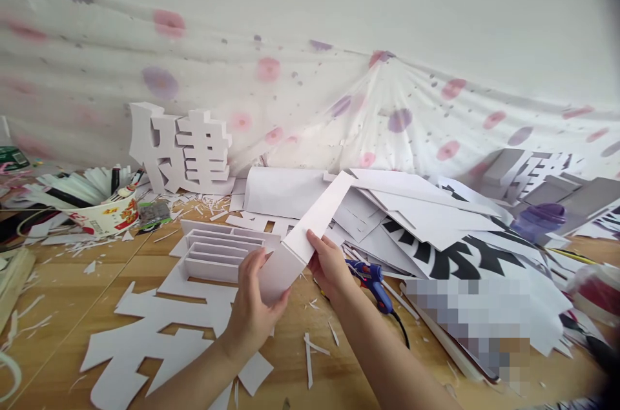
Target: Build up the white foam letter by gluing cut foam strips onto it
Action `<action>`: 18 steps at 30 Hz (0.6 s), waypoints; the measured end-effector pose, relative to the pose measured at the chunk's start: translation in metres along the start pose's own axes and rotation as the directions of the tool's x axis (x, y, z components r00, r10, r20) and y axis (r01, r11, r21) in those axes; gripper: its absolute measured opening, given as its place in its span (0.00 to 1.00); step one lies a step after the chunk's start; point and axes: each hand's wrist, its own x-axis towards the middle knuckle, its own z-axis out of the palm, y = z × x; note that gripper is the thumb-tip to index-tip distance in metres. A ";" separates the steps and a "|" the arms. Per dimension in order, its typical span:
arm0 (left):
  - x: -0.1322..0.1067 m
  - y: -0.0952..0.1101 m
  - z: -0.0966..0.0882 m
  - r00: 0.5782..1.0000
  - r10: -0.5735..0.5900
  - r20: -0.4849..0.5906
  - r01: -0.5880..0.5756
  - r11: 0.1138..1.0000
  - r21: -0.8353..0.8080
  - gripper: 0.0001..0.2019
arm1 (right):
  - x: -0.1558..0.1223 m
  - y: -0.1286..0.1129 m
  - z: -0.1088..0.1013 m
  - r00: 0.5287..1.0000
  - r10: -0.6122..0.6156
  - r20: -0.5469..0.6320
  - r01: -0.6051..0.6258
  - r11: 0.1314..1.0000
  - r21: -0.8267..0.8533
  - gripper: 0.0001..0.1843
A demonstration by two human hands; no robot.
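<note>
Both my hands hold a long white foam-board strip that runs up and to the right and is bent partway along. My left hand grips its lower end with fingers wrapped round it. My right hand pinches the strip just past the fold. Under the hands lies a partly built white foam character with upright ribs, and a flat cut-out character lies on the wooden table. A blue glue gun rests just right of my right hand.
A finished white 3D character stands against the spotted cloth at the back. A paper bowl sits at left among scraps. A heap of white sheets with black print fills the right, with grey foam letters and a purple bottle behind.
</note>
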 end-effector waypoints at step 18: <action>0.058 0.032 -0.024 0.664 -0.475 0.577 0.014 0.780 0.626 0.28 | 0.014 -0.006 -0.008 0.941 -0.326 0.086 0.279 0.611 -0.740 0.09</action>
